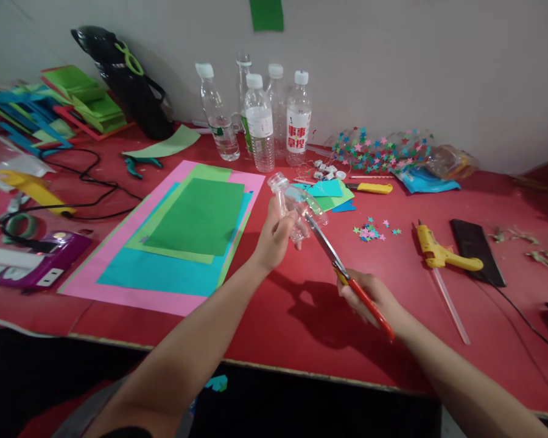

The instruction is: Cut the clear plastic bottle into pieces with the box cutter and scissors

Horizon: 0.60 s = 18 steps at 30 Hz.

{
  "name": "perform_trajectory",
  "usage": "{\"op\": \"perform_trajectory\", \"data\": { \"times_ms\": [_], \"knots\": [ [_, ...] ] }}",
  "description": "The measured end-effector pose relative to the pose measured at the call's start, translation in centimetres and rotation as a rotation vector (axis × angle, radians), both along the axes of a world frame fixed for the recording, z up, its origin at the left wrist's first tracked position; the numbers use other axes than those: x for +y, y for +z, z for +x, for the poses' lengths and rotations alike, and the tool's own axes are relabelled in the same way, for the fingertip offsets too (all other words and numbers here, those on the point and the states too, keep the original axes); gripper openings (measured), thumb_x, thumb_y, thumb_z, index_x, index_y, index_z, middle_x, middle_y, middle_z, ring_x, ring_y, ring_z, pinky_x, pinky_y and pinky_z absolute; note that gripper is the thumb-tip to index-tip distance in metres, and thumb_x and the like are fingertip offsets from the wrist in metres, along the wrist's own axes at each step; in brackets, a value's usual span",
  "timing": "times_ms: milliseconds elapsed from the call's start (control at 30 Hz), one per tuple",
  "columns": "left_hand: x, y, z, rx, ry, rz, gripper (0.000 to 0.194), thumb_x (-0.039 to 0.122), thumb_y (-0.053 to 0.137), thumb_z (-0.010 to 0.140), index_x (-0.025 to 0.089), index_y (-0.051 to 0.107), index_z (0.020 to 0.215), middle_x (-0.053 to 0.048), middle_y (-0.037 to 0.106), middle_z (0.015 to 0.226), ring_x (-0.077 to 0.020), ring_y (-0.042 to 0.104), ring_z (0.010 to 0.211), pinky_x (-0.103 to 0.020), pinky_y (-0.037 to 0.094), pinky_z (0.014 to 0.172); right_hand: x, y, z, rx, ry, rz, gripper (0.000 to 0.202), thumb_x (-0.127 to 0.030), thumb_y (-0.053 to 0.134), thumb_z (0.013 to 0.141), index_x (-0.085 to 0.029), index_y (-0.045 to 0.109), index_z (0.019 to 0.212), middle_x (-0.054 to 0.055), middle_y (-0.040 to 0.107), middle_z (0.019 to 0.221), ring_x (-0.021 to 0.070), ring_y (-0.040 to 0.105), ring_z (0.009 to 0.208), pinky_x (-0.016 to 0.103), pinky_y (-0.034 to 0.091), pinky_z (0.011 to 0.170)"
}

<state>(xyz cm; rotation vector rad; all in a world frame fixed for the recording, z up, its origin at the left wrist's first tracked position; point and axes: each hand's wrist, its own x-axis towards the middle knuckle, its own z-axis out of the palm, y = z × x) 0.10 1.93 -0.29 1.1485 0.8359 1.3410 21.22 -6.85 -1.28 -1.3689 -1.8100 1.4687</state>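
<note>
My left hand (274, 234) is wrapped round the neck part of a clear plastic bottle (296, 204), which looks cut open, with a flap spreading to the right. Red-handled scissors (325, 244) are in my right hand (369, 297), fingers closed round the handles. Their metal blades point up and left and reach the bottle's cut plastic. Whether the blades touch it or pass in front is hard to tell. Both hands are above the red table (256, 328), to the right of stacked coloured paper (196, 216).
Several capped bottles (259, 125) stand by the wall. Behind the hands are paper pieces and a yellow cutter (375, 188). Small paper stars (369, 231), a yellow glue gun (442, 254) and a black phone (477, 250) lie right. A purple power strip (45, 261) and cables are left.
</note>
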Motion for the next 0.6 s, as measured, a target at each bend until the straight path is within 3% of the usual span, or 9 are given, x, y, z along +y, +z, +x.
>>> {"op": "perform_trajectory", "data": {
  "times_ms": [267,600],
  "knots": [
    [0.12,-0.11,-0.27,0.047,0.036,0.04,0.025,0.031,0.057,0.083,0.024,0.044,0.103,0.005,0.053,0.077,-0.0068,0.047,0.047,-0.023,0.04,0.043,-0.03,-0.05,0.46,0.024,0.054,-0.001,0.052,-0.07,0.051,0.09,-0.021,0.044,0.074,-0.005,0.041,0.058,0.008,0.035,0.048,0.023,0.028,0.044],
    [0.26,-0.62,-0.41,0.104,0.039,0.057,0.023,0.032,0.057,0.084,0.022,0.045,0.101,-0.001,0.059,0.088,-0.0079,0.053,0.054,-0.021,0.042,0.042,0.2,-0.21,0.23,-0.01,0.0,-0.007,0.054,-0.072,0.052,0.087,-0.022,0.041,0.07,-0.005,0.039,0.057,0.009,0.037,0.05,0.024,0.03,0.046]
  ]
}}
